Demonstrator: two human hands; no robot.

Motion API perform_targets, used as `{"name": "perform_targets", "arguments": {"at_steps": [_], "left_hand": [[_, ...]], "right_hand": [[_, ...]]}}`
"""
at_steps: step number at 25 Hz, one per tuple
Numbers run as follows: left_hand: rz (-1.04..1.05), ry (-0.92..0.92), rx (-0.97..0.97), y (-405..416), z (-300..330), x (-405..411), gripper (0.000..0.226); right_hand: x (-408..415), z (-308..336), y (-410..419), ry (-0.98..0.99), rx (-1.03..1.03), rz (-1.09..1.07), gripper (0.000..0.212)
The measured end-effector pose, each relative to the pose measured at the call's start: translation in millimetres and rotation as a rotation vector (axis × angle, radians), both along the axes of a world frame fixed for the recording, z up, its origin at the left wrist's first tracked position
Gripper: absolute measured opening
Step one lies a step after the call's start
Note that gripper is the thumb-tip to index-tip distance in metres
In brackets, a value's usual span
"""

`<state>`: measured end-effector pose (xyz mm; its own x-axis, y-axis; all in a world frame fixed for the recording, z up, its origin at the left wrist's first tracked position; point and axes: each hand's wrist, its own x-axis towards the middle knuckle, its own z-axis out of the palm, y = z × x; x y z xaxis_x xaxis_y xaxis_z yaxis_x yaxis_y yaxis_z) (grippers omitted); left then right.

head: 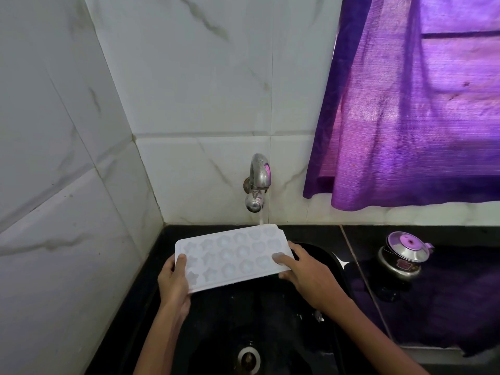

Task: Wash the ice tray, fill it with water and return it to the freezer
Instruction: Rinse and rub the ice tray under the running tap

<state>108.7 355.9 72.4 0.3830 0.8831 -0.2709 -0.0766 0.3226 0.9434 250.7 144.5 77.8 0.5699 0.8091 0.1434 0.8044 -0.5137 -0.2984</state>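
White ice tray (232, 257) held over black sink (332, 259), cavity side up, long axis running left to right and tilted, far right corner raised toward tap (257, 182). Cavities moulded as stars, hearts and rounded forms, arranged in three rows. Left hand (173, 282) clasped on tray's left short edge, thumb over top rim, remaining fingers hidden beneath; grip closed around that edge. Right hand (308, 272) clasped on tray's right end, thumb pressed flat on upper surface near a corner cavity, fingers curled under near rim; grip likewise closed around tray. Tap mounted on white marble-patterned wall tiles (189, 104), chrome, spout directed downward, thin stream of water (261, 219) falling from spout and striking tray's far right corner. Whether cavities held water: could not be told. Sink basin set into glossy black bench (359, 239), round metal drain (249, 358) visible at bottom centre, scattered droplets on basin floor. Small steel pot with lid (403, 253) placed on bench to right of sink, well apart from tray, lid bearing purple reflection. Purple curtain (405, 104) hung over window at upper right, lower hem ending just above bench's back ledge, colour mirrored in polished bench surface. Both forearms extended from lower edge of view toward tray, left one near sink's left wall, right one crossing basin's right side.
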Motion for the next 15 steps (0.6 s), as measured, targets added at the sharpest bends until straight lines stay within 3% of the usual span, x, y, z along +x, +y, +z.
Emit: {"name": "perform_targets", "arguments": {"at_steps": [15], "left_hand": [[-0.008, -0.015, -0.012, -4.2, -1.9, 4.6, 0.033]], "right_hand": [[4.3, 5.8, -2.5, -0.007, -0.05, -0.028, 0.034]]}}
